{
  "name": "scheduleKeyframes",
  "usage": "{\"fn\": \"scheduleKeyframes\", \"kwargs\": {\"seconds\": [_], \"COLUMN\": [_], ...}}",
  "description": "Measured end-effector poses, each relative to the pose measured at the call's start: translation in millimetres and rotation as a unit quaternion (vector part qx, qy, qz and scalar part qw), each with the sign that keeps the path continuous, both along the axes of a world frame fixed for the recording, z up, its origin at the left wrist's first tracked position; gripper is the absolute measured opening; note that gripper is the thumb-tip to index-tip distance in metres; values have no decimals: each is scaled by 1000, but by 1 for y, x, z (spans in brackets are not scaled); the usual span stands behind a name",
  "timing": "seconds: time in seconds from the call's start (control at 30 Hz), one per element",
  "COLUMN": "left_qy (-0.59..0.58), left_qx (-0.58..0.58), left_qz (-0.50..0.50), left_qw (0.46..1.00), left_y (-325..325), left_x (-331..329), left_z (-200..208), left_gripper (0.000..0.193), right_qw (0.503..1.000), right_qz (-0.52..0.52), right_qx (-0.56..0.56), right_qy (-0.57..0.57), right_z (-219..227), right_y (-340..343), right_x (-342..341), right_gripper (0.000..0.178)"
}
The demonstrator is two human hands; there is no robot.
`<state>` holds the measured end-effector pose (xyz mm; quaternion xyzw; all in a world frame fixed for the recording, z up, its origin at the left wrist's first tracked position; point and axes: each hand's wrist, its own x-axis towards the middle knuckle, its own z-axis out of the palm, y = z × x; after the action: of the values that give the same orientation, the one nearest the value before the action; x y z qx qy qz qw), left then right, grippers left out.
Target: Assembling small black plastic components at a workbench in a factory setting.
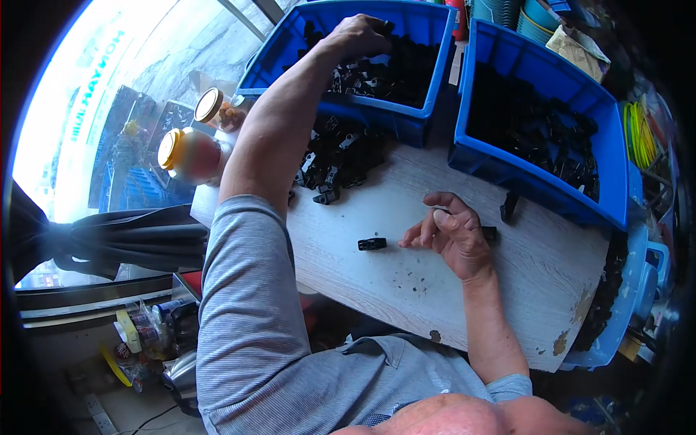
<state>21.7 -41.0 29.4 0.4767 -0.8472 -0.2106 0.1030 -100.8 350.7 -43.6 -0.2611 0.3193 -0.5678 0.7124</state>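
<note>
My left hand (pixel 360 36) reaches far over the left blue bin (pixel 428 94), which holds many black plastic parts, some with metal pieces. Its fingertips are among the dark parts, so I cannot tell whether they grip one. Above the table, my right hand (pixel 458 235) is turned partly palm up, its fingers loosely bent and apart, with nothing plainly held. One small black plastic part (pixel 372 244) lies on the table just left of its fingertips. Another black piece (pixel 490 233) shows partly behind that hand. A heap of black parts (pixel 337 163) spreads in front of the left bin.
A second blue bin (pixel 536 174) with black parts stands at the right; a black part (pixel 510 207) lies before it. Two lidded jars (pixel 190 154) are at the left by the window. The pale table (pixel 507 297) has a chipped front edge. Yellow-green cord (pixel 639 134) hangs far right.
</note>
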Motion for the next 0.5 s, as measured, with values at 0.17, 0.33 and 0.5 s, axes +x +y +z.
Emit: {"fn": "scheduleKeyframes", "kwargs": {"seconds": [0.17, 0.33, 0.5], "left_qy": [237, 345, 448], "left_qx": [38, -78, -9], "left_qz": [-93, -65, 67], "left_qw": [966, 933, 892], "left_y": [42, 60, 97], "left_x": [27, 49, 87], "left_z": [42, 52, 43], "left_gripper": [47, 10, 11], "right_qw": [1000, 1000, 1000], "right_qz": [-5, -1, -4], "right_qx": [13, 25, 21], "right_qy": [11, 7, 4], "right_z": [5, 8, 6], "right_y": [2, 0, 0], "right_x": [-3, 1, -2], "right_gripper": [44, 42, 41]}}
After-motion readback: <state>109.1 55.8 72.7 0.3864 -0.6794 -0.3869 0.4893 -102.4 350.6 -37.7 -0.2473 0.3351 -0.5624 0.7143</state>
